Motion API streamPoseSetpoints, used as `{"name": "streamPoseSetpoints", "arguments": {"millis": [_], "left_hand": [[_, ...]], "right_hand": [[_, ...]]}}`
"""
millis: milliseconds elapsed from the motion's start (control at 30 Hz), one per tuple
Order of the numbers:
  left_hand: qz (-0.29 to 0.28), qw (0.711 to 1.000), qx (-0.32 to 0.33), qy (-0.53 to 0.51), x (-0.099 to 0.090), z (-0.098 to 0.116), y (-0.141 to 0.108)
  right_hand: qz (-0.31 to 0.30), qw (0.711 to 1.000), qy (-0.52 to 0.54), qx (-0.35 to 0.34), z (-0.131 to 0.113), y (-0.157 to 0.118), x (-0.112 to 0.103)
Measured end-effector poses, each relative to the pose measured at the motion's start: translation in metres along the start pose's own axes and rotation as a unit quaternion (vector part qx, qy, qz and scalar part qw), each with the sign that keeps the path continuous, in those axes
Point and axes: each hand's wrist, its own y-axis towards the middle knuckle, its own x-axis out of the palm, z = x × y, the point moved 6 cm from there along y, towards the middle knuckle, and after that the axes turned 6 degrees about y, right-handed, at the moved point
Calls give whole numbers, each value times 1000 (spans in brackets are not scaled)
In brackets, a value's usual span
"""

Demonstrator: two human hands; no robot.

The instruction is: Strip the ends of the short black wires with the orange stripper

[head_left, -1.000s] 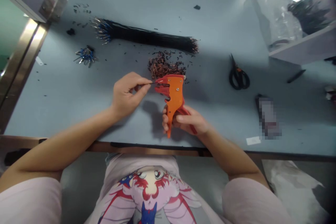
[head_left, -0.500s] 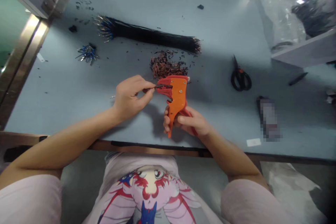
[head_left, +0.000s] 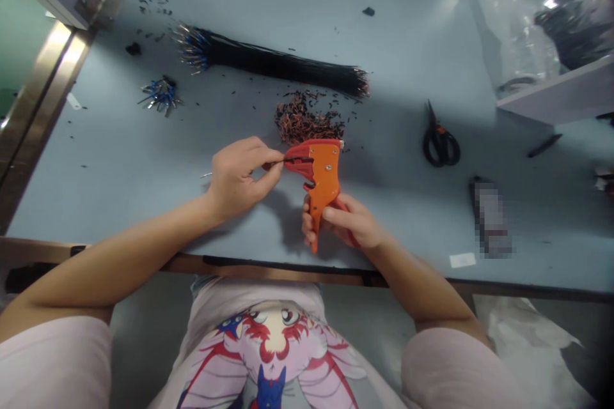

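Note:
My right hand (head_left: pixel 355 220) is wrapped around the handles of an orange and red wire stripper (head_left: pixel 325 172), which is upright with its red jaws to the left. Between thumb and fingertips, my left hand (head_left: pixel 242 176) pinches a thin black wire (head_left: pixel 282 162). The wire's near end lies between the stripper's jaws; exactly how far in, I cannot tell. A metal tip (head_left: pixel 206 175) pokes out on the left side of that hand. Just behind the stripper is a heap of short black and copper-coloured scraps (head_left: pixel 307 118).
Beyond the scraps lies a long bundle of black wires (head_left: pixel 278 67) with blue and metal ends on the left. A small cluster of blue-ended pieces (head_left: pixel 162 96) is left of it. To the right are black scissors (head_left: pixel 441 144), a blurred-out dark object (head_left: pixel 492 217) and a plastic bag (head_left: pixel 520 38).
The stripper has turned slightly, its handle tip shifting a little right and its head a little left. Its handles look closer together. My left hand has stayed at the jaws with the wire.

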Motion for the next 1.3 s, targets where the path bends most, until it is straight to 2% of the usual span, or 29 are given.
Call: {"name": "streamPoseSetpoints", "arguments": {"millis": [467, 600, 733, 800, 900, 1000, 1067, 1200, 1300], "left_hand": [[-14, 999, 20, 27, 3, 1, -1], [7, 999, 39, 22, 0, 4, -1], [36, 998, 51, 21, -4, 3, 0], [45, 995, 78, 31, -3, 4, -2], [42, 984, 156, 73, 0, 12, -7], [32, 963, 243, 116, 2, 24, -15], [33, 950, 283, 127, 2, 31, -20], [4, 943, 307, 129, 7, 39, -26], [-26, 945, 298, 134, 12, 40, -29]], "right_hand": [[38, 999, -13, 3, 2, 0, 3], [-2, 999, -30, -18, -2, -1, 2], [-52, 995, -46, -66, -18, -6, -1], [-32, 994, -25, -98, -29, -8, -5], [39, 991, -9, -131, -37, -8, -11], [135, 976, -63, -157, -37, -7, -17], [176, 962, -129, -164, -35, -8, -16], [213, 924, -269, -171, -35, -11, -5], [215, 906, -314, -186, -37, -12, 4]]}}
